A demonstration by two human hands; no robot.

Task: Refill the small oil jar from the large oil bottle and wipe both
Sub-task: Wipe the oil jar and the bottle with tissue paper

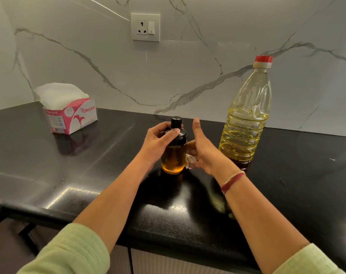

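- The small oil jar [173, 157] stands upright on the black countertop [89, 155], near the middle of the view. It is clear glass, and amber oil fills most of the body.
- A black lid [176, 133] with a narrower black knob on top sits on the jar.
- The left hand [158, 143] comes in from the jar's left and grips the lid. The thumb lies across the front of the lid and the fingers curl round its far side.
- The right hand [203, 151] is just to the right of the jar. Its fingers curl in toward the glass and its thumb sticks straight up.
- A crumpled white tissue [191, 160] is held in that hand's fingers and touches the jar's lower right side.
- The large oil bottle [245, 123] stands upright to the right of the jar and a little farther back, apart from it. It is ribbed clear plastic, with yellow oil filling roughly the lower half.
- A red cap [264, 58] is on the bottle.
- A pink and white tissue box [73, 115] sits well to the left of the jar and farther back, with white tissue rising out of its open top.
- A wall socket [145, 27] is set in the marbled wall [207, 56] behind the jar, high up and slightly left.
- A red and cream thread bracelet [232, 181] circles the right wrist, nearer the camera than the jar.
- Pale green sleeves [69, 252] cover both forearms at the bottom of the view.
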